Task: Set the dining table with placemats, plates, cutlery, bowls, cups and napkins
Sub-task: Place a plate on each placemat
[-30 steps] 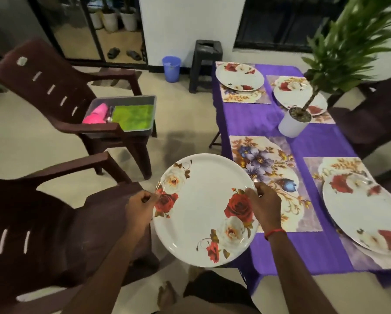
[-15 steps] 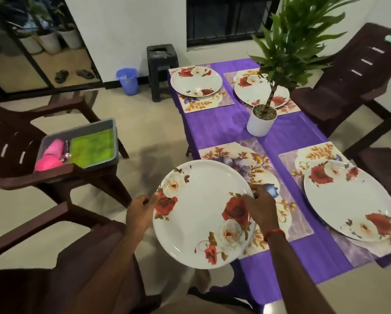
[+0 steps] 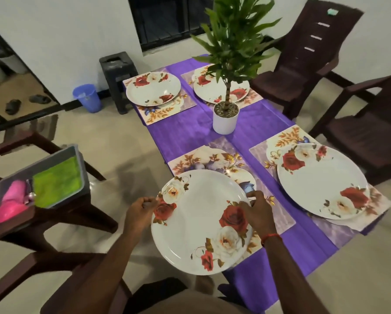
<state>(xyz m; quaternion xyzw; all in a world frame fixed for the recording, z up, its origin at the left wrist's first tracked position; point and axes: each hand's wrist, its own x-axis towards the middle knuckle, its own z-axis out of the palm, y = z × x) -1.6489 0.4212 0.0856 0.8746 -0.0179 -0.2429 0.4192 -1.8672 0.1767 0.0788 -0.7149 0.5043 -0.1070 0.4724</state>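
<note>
I hold a white plate with red and white roses (image 3: 196,225) by its two sides. My left hand (image 3: 140,210) grips its left rim and my right hand (image 3: 257,211) grips its right rim. The plate hangs half over the near left floral placemat (image 3: 215,160), at the table's near left corner. The other three placemats each carry a matching plate: near right (image 3: 321,184), far left (image 3: 152,88), far right (image 3: 242,91). The table is covered with a purple cloth (image 3: 190,132).
A potted plant in a white pot (image 3: 225,118) stands mid-table. A grey tray (image 3: 76,155) on the left chair holds pink cups (image 3: 11,202) and a green cloth (image 3: 56,182). Brown chairs (image 3: 301,62) flank both sides. A blue bin (image 3: 88,97) and a black stool (image 3: 118,71) stand by the wall.
The view has swung right and up over the table. The plate, still held in both hands, has come over the near left placemat.
</note>
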